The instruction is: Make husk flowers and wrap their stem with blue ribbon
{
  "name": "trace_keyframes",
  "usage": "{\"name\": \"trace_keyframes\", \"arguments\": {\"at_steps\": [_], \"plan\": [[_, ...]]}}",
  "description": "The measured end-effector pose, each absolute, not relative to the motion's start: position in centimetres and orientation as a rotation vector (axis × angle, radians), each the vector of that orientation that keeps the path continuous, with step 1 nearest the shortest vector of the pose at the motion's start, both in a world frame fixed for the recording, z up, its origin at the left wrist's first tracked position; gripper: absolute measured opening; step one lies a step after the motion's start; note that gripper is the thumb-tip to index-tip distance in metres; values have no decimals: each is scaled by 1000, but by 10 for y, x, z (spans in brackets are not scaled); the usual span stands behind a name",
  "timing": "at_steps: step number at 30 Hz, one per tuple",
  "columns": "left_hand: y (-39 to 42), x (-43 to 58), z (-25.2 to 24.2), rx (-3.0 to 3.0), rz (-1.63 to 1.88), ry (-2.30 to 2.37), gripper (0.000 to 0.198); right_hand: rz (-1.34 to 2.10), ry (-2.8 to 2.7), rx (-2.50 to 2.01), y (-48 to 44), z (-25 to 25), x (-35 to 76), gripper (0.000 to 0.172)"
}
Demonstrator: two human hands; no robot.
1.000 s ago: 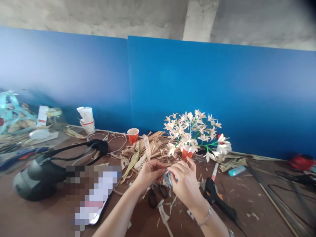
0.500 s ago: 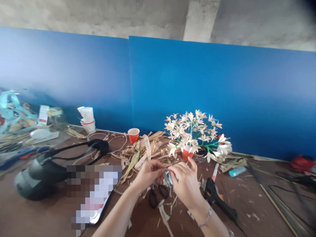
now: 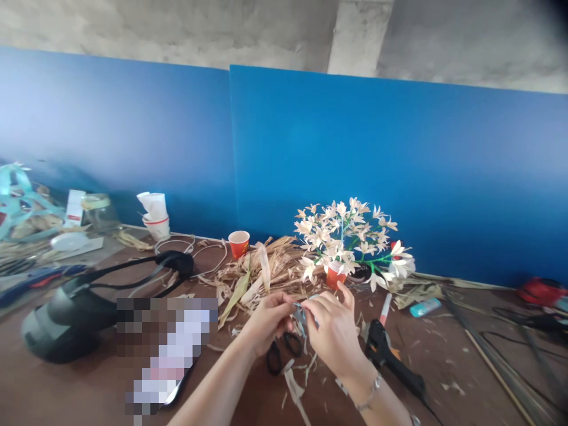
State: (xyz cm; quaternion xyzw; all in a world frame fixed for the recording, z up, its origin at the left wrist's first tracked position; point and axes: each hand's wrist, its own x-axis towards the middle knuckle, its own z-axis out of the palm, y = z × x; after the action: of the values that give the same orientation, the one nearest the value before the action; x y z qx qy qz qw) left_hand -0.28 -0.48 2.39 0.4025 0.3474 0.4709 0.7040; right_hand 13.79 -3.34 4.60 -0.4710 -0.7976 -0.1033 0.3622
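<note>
My left hand (image 3: 268,322) and my right hand (image 3: 331,325) meet at the middle of the table, fingertips pinched close together. Between them is a thin light-blue strip (image 3: 300,315), its tail hanging down; my fingers hide most of it. Black-handled scissors (image 3: 291,345) lie under my hands, partly covered. Just beyond, cream artificial flowers (image 3: 344,231) on green stems stand in a red paper cup (image 3: 335,276). A heap of dried husks (image 3: 275,260) spreads behind my left hand. A black glue gun (image 3: 390,358) lies to the right of my right wrist.
A phone (image 3: 173,361) and a black strapped device (image 3: 66,319) lie at left. Farther back are an orange-red paper cup (image 3: 239,244), white cups (image 3: 157,225) and a glass jar (image 3: 100,213). A turquoise packet (image 3: 425,307) is at right. Husk scraps litter the tabletop; a blue partition (image 3: 377,160) stands behind.
My left fingertips have turned slightly and the blue strip between my hands has shifted. Both hands stay in about the same place; the view has moved very slightly.
</note>
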Motion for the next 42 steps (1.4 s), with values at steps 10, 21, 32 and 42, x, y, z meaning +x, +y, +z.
{"name": "trace_keyframes", "arguments": {"at_steps": [10, 21, 32, 42], "plan": [[-9, 5, 24, 569, 1094, 699, 16, -301, -2041, -1166, -36, 49, 136, 15], [-14, 1, 32, 956, 1236, 633, 20, -197, -1917, -1085, -43, 60, 136, 17], [-13, -13, 35, 1145, 1137, 560, 13, 1535, -1442, -1036, -38, 74, 145, 10], [-16, -14, 43, 1263, 1173, 664, 20, 1458, -1530, -1144, -33, 63, 146, 16]]}}
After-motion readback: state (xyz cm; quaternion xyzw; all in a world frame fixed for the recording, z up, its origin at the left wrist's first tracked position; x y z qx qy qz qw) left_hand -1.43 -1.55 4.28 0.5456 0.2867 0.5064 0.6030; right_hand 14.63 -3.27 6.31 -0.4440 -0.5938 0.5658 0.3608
